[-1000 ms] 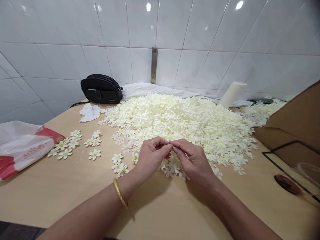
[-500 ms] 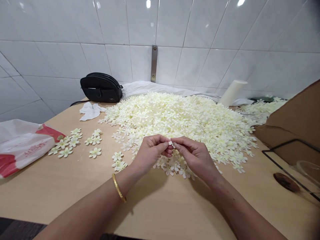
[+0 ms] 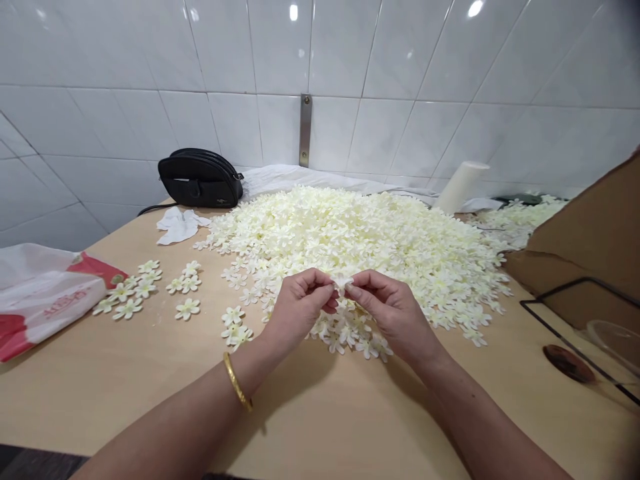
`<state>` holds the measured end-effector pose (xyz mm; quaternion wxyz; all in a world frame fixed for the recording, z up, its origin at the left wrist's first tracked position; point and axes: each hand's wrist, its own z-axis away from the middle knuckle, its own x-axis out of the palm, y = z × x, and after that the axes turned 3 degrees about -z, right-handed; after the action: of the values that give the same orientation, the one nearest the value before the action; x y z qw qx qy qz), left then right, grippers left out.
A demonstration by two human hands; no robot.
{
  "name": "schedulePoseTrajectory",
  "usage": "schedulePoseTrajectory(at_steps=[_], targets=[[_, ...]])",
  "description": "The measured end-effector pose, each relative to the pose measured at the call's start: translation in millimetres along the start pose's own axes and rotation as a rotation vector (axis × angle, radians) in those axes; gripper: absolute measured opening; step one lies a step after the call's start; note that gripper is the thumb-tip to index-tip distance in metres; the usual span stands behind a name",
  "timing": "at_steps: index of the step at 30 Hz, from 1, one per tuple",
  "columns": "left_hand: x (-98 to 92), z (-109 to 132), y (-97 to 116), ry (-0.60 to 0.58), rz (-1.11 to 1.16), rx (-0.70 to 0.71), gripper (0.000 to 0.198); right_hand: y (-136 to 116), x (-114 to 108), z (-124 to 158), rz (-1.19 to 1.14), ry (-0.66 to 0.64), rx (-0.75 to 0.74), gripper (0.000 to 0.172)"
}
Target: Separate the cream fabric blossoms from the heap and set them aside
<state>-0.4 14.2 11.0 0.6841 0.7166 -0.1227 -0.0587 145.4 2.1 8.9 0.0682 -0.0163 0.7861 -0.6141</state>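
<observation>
Between my two hands is a small white artificial flower (image 3: pixel 342 283), its petals partly hidden by fingertips. My left hand (image 3: pixel 303 303) pinches its left side with thumb and forefinger. On the opposite side my right hand (image 3: pixel 393 310) pinches it the same way. Both hands are just in front of a large heap of pale yellow-white artificial flowers (image 3: pixel 345 227), with the heap's front edge showing below them. A gold bangle (image 3: pixel 236 383) circles my left wrist. Several loose flowers (image 3: pixel 187 309) lie apart on the left of the table.
A black bag (image 3: pixel 200 180) and a crumpled white tissue (image 3: pixel 180 225) are at the back left. At the left edge lies a red-and-white plastic bag (image 3: pixel 55 293). On the right are a white roll (image 3: pixel 461 187), brown cardboard (image 3: pixel 575 253) and a black metal frame (image 3: pixel 555 327).
The flower between my fingertips now shows more spread petals, where before it looked narrow and folded. My hands have moved slightly apart. The camera view has shifted a little.
</observation>
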Motion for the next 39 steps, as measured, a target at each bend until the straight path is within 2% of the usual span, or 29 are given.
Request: schedulePoseTrajectory(at_steps=[7, 11, 14, 18, 21, 24, 28, 33, 39], targets=[[-1.8, 1.0, 2.0, -0.064, 0.116, -0.090, 0.009, -6.0, -0.9, 2.0, 0.225, -0.020, -0.010, 0.019], [-0.7, 1.3, 2.1, -0.091, 0.128, -0.135, 0.010, -4.2, 1.7, 2.1, 0.473, 0.081, -0.127, 0.018], [0.8, 0.4, 0.6, -0.130, 0.300, -0.184, 0.011, -1.7, 4.9, 1.1, 0.578, 0.159, -0.215, 0.017], [0.8, -2.7, -2.1, -0.169, 0.490, -0.280, 0.012, 0.3, 7.9, -0.3, 0.566, 0.165, -0.212, 0.018], [-2.0, -5.6, -4.7, -0.082, 0.352, -0.184, 0.013, 0.1, 9.3, 0.9, 0.590, 0.213, -0.259, 0.013], [-5.1, -7.2, -6.6, 0.043, 0.127, -0.062, 0.017, -1.3, 11.2, 4.1, 0.605, 0.262, -0.429, 0.010], [-4.8, -5.8, -6.3, 0.074, 0.020, -0.031, 0.019, -0.9, 14.0, 7.2, 0.611, 0.159, -0.567, 0.020], [-1.7, -2.9, -4.4, 0.015, 0.105, -0.067, 0.017, 3.5, 13.6, 5.8, 0.595, 0.079, -0.464, 0.025], [-0.6, -2.2, -4.2, -0.048, 0.150, -0.068, 0.009, 2.9, 8.9, 4.5, 0.503, 0.070, -0.317, 0.021]])
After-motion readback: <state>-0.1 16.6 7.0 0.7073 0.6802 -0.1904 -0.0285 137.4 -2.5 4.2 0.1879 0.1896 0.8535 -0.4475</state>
